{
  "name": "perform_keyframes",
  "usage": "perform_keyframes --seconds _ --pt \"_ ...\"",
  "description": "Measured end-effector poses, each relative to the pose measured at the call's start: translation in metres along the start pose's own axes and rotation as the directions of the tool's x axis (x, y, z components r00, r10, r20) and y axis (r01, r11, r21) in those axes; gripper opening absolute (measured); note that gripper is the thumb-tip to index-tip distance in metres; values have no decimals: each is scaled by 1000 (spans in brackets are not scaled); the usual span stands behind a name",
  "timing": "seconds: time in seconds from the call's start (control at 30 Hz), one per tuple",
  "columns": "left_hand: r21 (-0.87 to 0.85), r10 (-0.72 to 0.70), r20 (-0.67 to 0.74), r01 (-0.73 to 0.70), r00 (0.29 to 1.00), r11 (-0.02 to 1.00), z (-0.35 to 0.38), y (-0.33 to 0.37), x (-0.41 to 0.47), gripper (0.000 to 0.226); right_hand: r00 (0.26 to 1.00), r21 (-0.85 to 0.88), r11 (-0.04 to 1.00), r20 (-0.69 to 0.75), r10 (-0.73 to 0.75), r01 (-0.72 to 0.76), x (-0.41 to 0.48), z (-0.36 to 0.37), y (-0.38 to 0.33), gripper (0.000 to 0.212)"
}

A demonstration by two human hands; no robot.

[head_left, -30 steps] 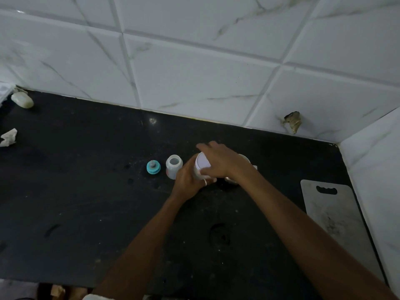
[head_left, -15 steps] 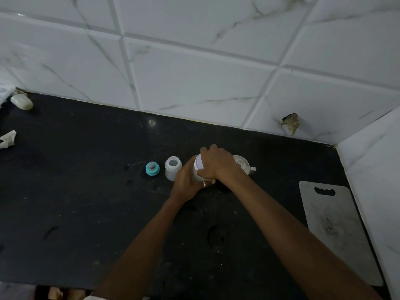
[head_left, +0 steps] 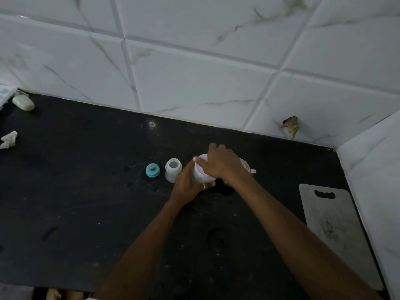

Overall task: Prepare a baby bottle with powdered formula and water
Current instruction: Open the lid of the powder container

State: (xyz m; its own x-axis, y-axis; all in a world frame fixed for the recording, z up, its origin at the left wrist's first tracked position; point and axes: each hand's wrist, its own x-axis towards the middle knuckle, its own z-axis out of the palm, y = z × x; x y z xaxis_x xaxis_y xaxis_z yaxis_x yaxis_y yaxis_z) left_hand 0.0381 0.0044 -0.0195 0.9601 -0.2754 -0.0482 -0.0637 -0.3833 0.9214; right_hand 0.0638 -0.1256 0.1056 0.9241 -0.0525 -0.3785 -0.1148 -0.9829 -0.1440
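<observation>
Head camera looks forward-down on dark counter (head_left: 86, 202) (wide-angle), tiled wall (head_left: 194, 83) behind.

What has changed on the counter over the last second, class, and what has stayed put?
Little changed. The right hand shifted slightly over the lid of the white container, as if twisting it; the left hand kept gripping its side. The open baby bottle, teal nipple cap and cutting board stayed in place.

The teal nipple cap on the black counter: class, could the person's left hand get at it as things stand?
Probably yes. The teal nipple cap stands alone, but the open translucent baby bottle lies between, and the left hand must first release the white container.
</observation>
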Motion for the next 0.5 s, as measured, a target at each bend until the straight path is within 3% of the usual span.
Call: perform_keyframes --seconds 0.1,0.2,0.3,0.4,0.5 --pt "44 -5 0 5 1000 999 -3 6 -2 84 986 82 985 -48 158 -154 1 6 -15 80" --pt "86 -36 4 36 999 996 -2 0 -1 78 990 -29 989 -12 142 -142 0 8 -27 78" --pt "172 -73 31 67 997 983 1 -2 2 62 996 -97 991 -17 92 -93 -1 10 -33 59" --pt "139 -51 36 45 998 989 0 6 1 74 998 -63 996 -16 57 -58 -3 8 -28 45" --pt "35 -49 7 48 999 998 -2 7 -3 87 998 -106 994 50 -23 28 -5 4 -21 63"
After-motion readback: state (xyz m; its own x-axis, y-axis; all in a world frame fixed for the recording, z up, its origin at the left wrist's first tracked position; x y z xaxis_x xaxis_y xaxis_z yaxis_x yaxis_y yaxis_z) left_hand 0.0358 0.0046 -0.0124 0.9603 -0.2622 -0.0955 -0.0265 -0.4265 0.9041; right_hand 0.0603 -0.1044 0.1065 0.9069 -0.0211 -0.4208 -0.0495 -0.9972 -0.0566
